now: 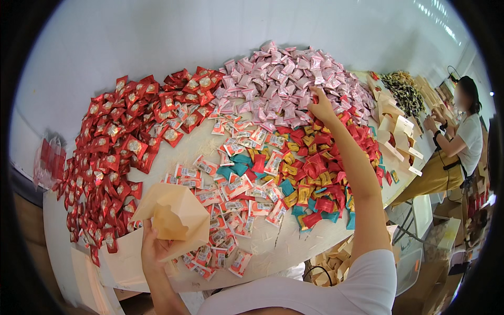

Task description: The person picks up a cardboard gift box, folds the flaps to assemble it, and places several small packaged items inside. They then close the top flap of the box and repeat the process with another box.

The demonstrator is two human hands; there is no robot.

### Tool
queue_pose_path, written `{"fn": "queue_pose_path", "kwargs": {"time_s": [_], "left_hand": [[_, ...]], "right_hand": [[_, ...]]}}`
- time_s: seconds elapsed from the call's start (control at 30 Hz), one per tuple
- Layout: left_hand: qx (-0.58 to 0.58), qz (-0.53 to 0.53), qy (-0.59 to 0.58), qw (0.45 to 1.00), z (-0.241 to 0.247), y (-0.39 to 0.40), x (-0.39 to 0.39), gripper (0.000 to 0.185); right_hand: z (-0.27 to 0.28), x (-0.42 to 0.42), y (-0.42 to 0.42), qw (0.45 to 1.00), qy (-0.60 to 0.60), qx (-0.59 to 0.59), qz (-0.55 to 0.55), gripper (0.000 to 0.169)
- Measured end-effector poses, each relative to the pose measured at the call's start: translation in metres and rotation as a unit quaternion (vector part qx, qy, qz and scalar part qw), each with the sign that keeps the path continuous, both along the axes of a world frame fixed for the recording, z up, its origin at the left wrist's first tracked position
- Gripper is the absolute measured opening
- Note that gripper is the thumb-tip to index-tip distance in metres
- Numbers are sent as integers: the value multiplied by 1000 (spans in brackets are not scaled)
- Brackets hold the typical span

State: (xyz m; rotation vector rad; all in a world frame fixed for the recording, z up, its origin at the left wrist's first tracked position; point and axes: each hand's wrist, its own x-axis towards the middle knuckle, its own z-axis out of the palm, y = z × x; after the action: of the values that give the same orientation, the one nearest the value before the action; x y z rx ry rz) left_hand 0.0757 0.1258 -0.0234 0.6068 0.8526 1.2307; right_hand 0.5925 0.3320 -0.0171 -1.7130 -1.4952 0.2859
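My left hand [152,246] holds a cream cardboard box [189,220] with its flaps raised, near the table's front edge; its inside shows only partly. My right hand [321,105] reaches to the lower edge of a heap of pink wrapped packets [275,78]; whether its fingers hold one is hard to tell. Below that forearm lie red, yellow and teal wrapped sweets [315,169]. White and orange wrapped bars [236,187] spread over the middle. Red packets [114,134] form a large heap on the left.
On the white table [185,147] at right stand filled cream boxes [397,134] beside a pile of dark-wrapped pieces [401,92]. A co-worker [464,130] sits at the far right. More folded boxes [334,260] lie below the front edge. A pale wall [197,31] rises behind.
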Motion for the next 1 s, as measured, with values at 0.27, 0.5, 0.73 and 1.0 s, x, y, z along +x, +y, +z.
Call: {"fn": "queue_pose_path", "kwargs": {"time_s": [0.27, 0.5, 0.73, 1.0], "left_hand": [[18, 14, 41, 999, -1, -2, 22, 67], [-8, -20, -25, 999, 11, -3, 36, 66], [29, 75, -5, 997, 24, 25, 26, 60], [-18, -43, -5, 999, 36, 31, 73, 52]], "right_hand": [[-21, -46, 20, 993, -96, -63, 0, 33], [-24, -65, 34, 949, -264, -172, -32, 35], [36, -99, -5, 999, -44, 21, -17, 28], [105, -249, -109, 855, 70, 19, 514, 21]]}}
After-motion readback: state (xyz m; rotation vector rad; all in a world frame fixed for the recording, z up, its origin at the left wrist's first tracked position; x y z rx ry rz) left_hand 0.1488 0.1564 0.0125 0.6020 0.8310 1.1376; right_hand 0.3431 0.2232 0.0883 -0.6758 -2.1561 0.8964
